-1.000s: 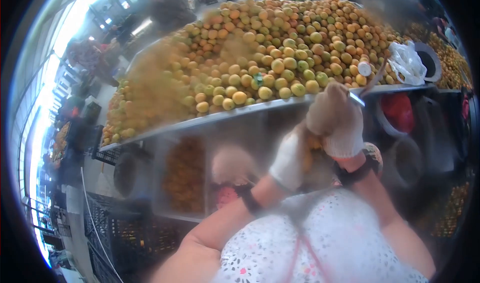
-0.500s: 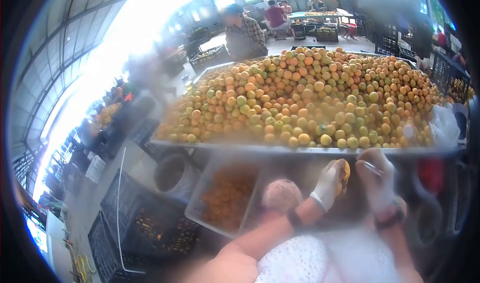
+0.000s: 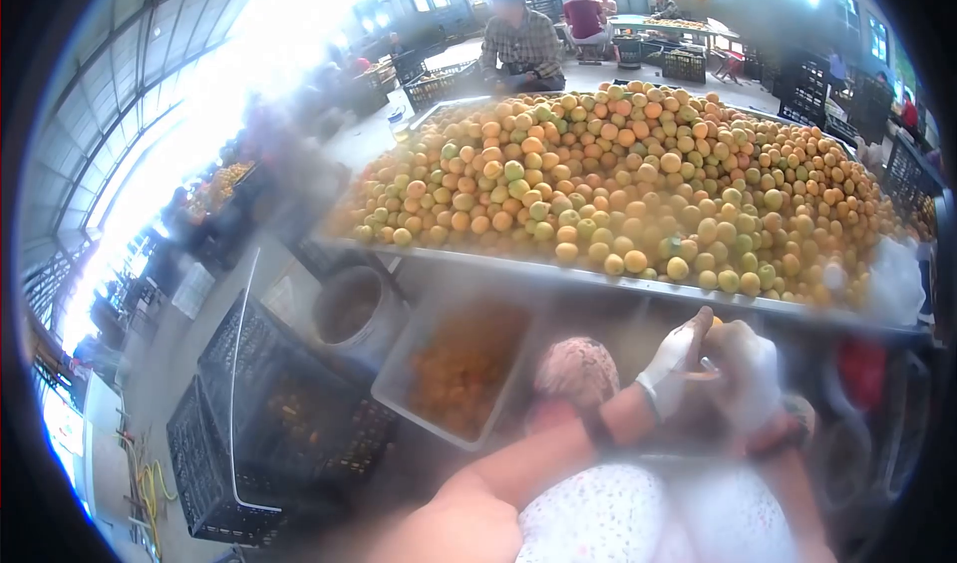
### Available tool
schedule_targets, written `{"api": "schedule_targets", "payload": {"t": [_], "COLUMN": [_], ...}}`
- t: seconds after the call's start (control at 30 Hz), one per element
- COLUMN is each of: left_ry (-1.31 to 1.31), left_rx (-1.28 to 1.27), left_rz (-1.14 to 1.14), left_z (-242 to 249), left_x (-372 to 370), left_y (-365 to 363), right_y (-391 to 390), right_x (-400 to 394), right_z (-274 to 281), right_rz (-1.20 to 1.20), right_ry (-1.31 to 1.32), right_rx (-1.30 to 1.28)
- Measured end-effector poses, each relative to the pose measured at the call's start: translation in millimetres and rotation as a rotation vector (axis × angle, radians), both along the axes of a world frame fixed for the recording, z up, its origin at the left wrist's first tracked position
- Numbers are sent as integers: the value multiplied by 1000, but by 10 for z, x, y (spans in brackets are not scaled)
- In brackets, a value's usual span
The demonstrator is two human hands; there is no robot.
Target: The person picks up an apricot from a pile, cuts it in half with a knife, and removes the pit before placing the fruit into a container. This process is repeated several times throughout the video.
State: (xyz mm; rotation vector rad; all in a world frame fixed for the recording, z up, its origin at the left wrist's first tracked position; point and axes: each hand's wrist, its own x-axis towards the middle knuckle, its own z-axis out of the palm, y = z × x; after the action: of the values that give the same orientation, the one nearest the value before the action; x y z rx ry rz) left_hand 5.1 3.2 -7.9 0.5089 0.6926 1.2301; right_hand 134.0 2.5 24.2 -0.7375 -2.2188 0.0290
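In front of my lap, both gloved hands are together. My left hand (image 3: 673,359) is closed around an apricot (image 3: 717,323), and only a small orange part of it shows between the fingers. My right hand (image 3: 740,369) presses against it from the other side, its fingers closed on a small metal tool (image 3: 709,365). Most of that tool is hidden, so its kind cannot be told. Just beyond the hands, a large heap of yellow-orange and greenish apricots (image 3: 598,164) lies on a metal-edged table (image 3: 558,266).
Left of my knees stands a translucent tub (image 3: 384,394) with orange pieces inside. Beside it are a bucket (image 3: 359,309) and black crates (image 3: 199,463). A plastic bag (image 3: 897,279) hangs at the table's right end. Across the table sits a person in a checked shirt (image 3: 523,50).
My hands have come together, the right one moving in against the left with the metal tool. The apricot is now mostly covered. The view has shifted slightly.
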Motion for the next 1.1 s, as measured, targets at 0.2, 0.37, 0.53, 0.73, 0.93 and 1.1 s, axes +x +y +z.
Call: {"api": "schedule_targets", "payload": {"t": [0.2,0.37,0.53,0.73,0.93,1.1], "left_ry": [142,175,369,454,391,729], "left_rx": [115,307,207,301,179,146], "left_rz": [20,116,199,106,313,602], "left_z": [-58,-257,-271,-422,-264,-610], "left_x": [-349,-956,-836,-578,-1242,-2605], "left_y": [14,143,159,221,272,330], "right_y": [25,252,173,324,466,506], "right_x": [-131,113,-331,-371,-170,21], "right_z": [-200,-489,-258,-472,-649,-714], "right_rz": [-67,2,-44,-100,-246,-382], "right_ry": [642,1035,413,370,66,-20], "right_rx": [-440,-1109,-549,-482,-516,-908]}}
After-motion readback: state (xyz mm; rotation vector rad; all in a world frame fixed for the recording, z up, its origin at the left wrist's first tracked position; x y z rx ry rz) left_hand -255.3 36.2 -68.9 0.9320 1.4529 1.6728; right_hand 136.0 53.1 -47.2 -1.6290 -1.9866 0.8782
